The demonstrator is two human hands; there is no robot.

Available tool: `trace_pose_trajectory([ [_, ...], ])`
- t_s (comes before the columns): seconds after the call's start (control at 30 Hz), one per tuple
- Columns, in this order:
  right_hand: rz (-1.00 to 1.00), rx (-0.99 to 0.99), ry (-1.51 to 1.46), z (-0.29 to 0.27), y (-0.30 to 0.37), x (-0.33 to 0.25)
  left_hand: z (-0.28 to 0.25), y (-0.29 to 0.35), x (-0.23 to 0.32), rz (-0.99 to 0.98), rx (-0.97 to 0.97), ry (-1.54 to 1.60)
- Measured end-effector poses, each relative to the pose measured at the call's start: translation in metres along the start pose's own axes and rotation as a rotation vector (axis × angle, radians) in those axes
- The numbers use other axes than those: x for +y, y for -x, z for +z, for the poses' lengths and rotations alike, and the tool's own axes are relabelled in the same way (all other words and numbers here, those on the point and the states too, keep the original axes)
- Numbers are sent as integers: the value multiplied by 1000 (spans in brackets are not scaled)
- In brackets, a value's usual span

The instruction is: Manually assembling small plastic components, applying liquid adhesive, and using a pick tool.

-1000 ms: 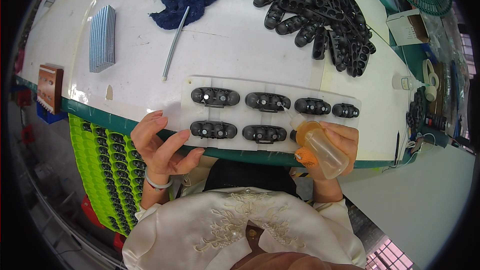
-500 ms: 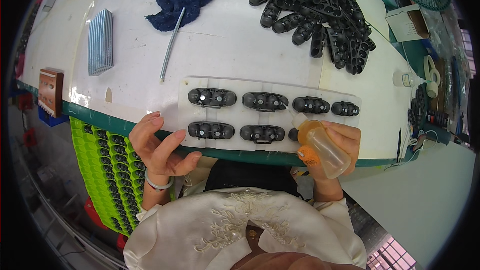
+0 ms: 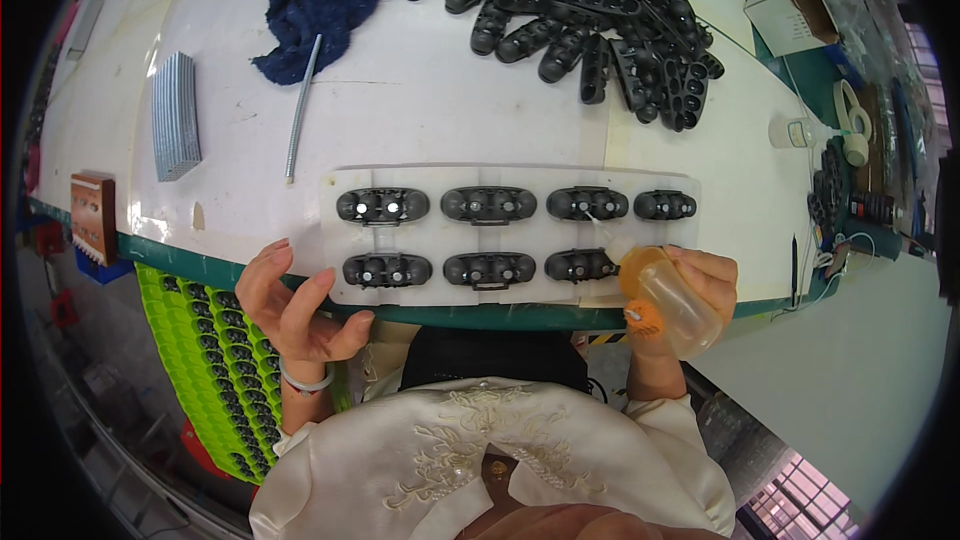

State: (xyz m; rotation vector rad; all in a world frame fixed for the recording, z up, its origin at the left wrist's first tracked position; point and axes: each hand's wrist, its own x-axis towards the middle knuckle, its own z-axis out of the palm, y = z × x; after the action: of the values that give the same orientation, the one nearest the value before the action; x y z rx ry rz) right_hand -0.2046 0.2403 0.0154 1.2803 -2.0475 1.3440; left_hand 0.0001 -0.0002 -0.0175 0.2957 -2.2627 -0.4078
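My right hand [image 3: 712, 280] is wrapped round a translucent squeeze bottle [image 3: 685, 312] with an amber shoulder and a thin nozzle. A rough orange piece [image 3: 643, 317] sits at the bottle's side. The nozzle tip is at the third black part [image 3: 586, 204] in the far row; whether it touches cannot be made out. Several such oblong black parts lie in two rows on a white board [image 3: 437, 238]. The bottle hides the near row's right end. My left hand [image 3: 295, 305] hovers by the board's near left corner, fingers apart and holding nothing.
Black parts [image 3: 570, 0] are heaped at the back. A dark blue cloth [image 3: 318, 5] and a thin metal rod [image 3: 304, 105] lie left of them, with a stack of metal rods [image 3: 176, 118] farther left. Green trays [image 3: 190, 340] of black parts stand below the table edge.
The nozzle has gone from the second to the third part of the far row, my right hand carrying the bottle rightward. The whole view has shifted somewhat. My left hand stays open.
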Motion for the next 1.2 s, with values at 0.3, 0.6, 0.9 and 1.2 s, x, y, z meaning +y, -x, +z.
trace_pose_trajectory([
  [0.3,100,-64,-71,-1,-1,-1,3,-1,0,-7,1,-5],
  [0.6,70,-3,-56,-2,-5,2,2,-1,0,-5,-7,-20],
  [0.9,120,-31,-73,-1,-4,4,2,-1,0,-3,-12,-24],
  [1.2,88,-23,-2,-8,-3,2,3,-1,1,-13,-8,-13],
])
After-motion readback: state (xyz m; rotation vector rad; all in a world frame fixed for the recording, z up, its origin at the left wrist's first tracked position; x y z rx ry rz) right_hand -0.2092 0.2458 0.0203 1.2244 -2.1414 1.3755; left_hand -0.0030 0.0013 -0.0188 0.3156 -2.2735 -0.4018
